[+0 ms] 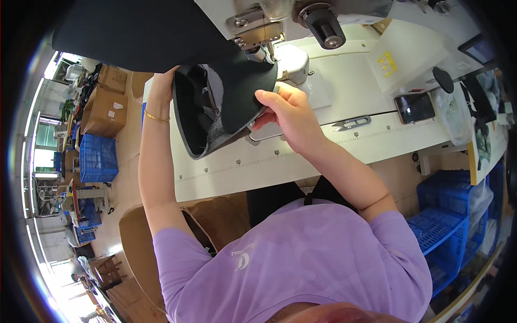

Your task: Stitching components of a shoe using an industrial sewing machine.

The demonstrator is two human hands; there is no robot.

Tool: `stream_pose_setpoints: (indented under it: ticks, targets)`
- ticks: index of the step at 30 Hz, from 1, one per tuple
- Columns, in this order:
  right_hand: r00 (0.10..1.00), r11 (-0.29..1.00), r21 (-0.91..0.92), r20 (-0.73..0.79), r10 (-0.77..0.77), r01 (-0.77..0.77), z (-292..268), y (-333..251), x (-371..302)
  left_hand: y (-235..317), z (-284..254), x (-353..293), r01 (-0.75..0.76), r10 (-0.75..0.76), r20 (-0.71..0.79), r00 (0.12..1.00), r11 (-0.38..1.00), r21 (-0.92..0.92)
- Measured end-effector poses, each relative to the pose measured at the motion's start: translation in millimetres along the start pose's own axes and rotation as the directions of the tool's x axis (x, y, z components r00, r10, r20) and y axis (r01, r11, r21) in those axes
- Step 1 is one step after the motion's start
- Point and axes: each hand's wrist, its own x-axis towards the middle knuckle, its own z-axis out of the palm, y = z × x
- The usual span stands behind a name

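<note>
A black fabric piece (pixel 239 99), curved into an open pouch shape with a grey edge and grey lining, runs under the presser foot (pixel 264 54) of a sewing machine (pixel 258 32). My right hand (pixel 288 110) pinches its right edge between thumb and fingers, just below the needle area. At the far left edge, my left hand (pixel 166 82) grips the same piece; most of its fingers are hidden behind the fabric. A wide flat black panel (pixel 134 32) stretches to the upper left above my left hand. Whether it joins the pouch, I cannot tell.
Thread snips (pixel 353 123) and a phone (pixel 414 108) lie on the white ruled machine table (pixel 226 175). Blue plastic crates (pixel 441 215) stand at the lower right. Cardboard boxes (pixel 105 110) and a blue basket (pixel 98 158) are on the floor at left.
</note>
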Motion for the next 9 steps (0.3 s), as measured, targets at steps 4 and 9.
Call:
stream_pose_setpoints:
  ticks: [4,9]
  targets:
    - [1.000,1.000,-0.010,-0.012,0.020,-0.020,-5.3,-6.7,0.1,20.3,-12.0,-23.5,0.099,-0.099,-0.029,0.995,0.995,0.008]
    - [1.000,0.999,-0.040,0.004,0.028,-0.028,-10.1,-10.4,-0.1,40.8,-17.6,-56.0,0.015,-0.012,-0.076,0.997,0.999,0.031]
